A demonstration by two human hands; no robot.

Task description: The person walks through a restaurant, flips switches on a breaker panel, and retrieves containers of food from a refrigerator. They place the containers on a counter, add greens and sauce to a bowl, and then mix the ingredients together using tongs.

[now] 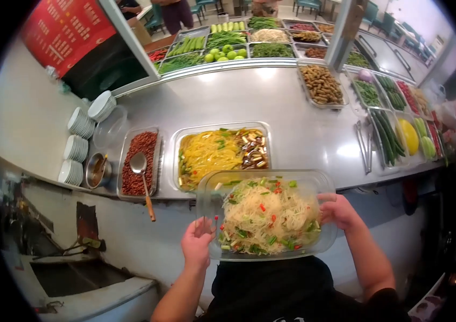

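Observation:
A clear rectangular dish (327, 236) is held level in front of my body, its far edge overlapping the counter's front. Thin vermicelli noodles (271, 214) with chopped green onion and red chili fill it. My left hand (198, 241) grips the dish's left end, and my right hand (339, 210) clasps the right end; some fingers are hidden underneath. Just beyond stands a metal tray (170, 155) with yellow noodles (212, 153) and a dark brown dish beside them. To its left, a tray of red peanuts (141, 142) has a ladle (143, 177) lying across it.
White plates (75, 147) are stacked at the left near a metal pot (99, 172). Tongs (365, 147) and a tray of unshelled peanuts (322, 85) lie on the steel counter (303, 139). Vegetable trays (386, 137) line the right. Behind the frame are more trays and people.

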